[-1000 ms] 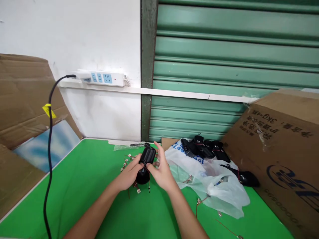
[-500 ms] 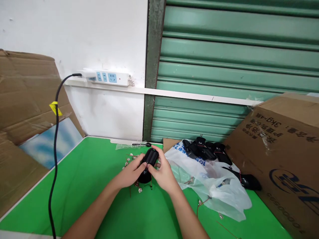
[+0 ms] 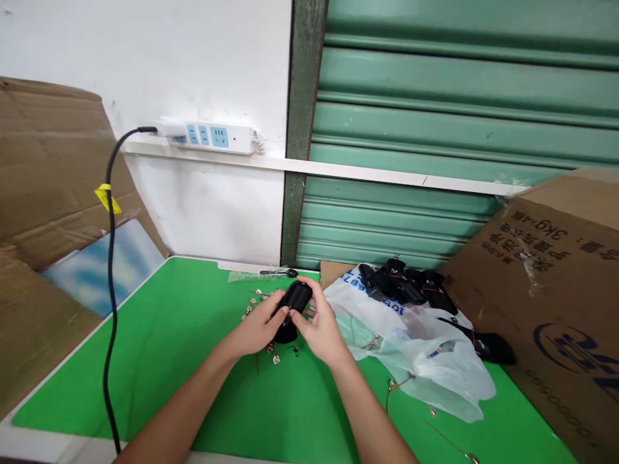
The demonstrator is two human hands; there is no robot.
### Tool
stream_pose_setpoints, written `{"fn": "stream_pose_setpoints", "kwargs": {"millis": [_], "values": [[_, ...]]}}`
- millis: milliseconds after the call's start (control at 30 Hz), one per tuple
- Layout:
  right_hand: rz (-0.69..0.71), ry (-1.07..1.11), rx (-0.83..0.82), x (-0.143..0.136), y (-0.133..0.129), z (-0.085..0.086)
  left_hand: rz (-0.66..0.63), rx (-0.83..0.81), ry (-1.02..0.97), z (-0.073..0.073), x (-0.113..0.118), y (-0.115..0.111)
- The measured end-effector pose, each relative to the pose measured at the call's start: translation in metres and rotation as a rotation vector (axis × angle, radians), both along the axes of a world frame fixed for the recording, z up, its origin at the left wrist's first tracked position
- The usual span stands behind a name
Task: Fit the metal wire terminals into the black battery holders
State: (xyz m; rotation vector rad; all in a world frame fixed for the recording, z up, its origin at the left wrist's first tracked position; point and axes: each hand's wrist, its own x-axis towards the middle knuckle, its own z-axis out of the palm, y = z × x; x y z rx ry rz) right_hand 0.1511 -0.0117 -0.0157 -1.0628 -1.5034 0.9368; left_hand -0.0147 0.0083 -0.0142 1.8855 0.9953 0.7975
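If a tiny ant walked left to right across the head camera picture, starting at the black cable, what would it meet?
Black cable → white power strip → left hand → black plastic object → right hand → whitish plastic bag → printed cardboard box.

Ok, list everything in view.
held part: 1, black, centre
loose parts: several, black, right
plastic bag: 1, whitish, right
wired pieces: several, silvery, centre, right
slim item: 1, black, back
wrapper: 1, clear, back
table: 1, green, below
cardboard: several, brown, left, right
panel: 1, bluish, left
power strip: 1, white, wall
cable: 1, black, left
wall: 1, white, back
shutter: 1, green, back
post: 1, dark, back
rail: 1, white, back
left grip: 1, bare, centre
right grip: 1, bare, centre
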Motion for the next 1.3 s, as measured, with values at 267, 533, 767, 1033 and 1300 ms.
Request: {"fn": "stream_pose_setpoints", "kwargs": {"millis": [267,533,767,1033,1300], "values": [[-0.009,-0.074,0.018,0.004,-0.001,0.001,0.005,-0.027,-0.038,0.001,0.003,-0.004],[-0.077,-0.049,0.102,0.009,0.003,0.002,0.053,-0.097,-0.107,0.005,-0.001,0.001],[-0.349,-0.414,0.436,0.002,-0.005,0.014,0.12,0.079,0.04,0.003,0.004,-0.001],[-0.213,-0.528,0.412,0.0,-0.005,0.01,0.148,0.073,0.044,0.003,0.003,0.0],[-0.24,-0.552,0.384,-0.006,-0.001,-0.002,0.191,0.12,0.09,0.0,0.008,-0.001]]}}
